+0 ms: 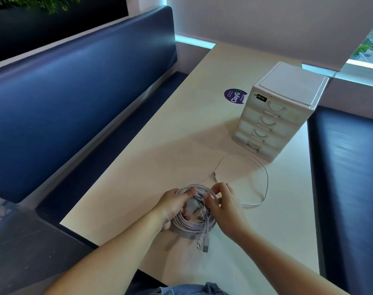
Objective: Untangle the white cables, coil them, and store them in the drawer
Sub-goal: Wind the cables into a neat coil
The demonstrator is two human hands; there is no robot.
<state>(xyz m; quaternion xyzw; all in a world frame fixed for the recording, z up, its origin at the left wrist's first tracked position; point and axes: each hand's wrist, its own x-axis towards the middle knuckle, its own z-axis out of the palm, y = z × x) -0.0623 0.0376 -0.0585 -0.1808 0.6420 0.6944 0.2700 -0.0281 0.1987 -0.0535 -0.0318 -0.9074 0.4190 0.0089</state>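
Head view: nearest, at 6 o'clock of the coiled white cables [192,225], plug ends [203,244] stick out. The left hand [174,207] curls round the coil's 9 o'clock side, and the right hand [226,209] pinches strands at 12. A loose loop [265,182] trails toward 2 o'clock on the table [160,145]. Tugging it could cinch a knot or spill the coil. Farther off at 1 o'clock, the drawer unit [281,116] looks closed, so opening it needs a free hand.

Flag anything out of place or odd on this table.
One white cable trails loose from the cable bundle, looping across the table toward the drawer unit, while the left hand and right hand hold the bundle. Plug ends stick out below.
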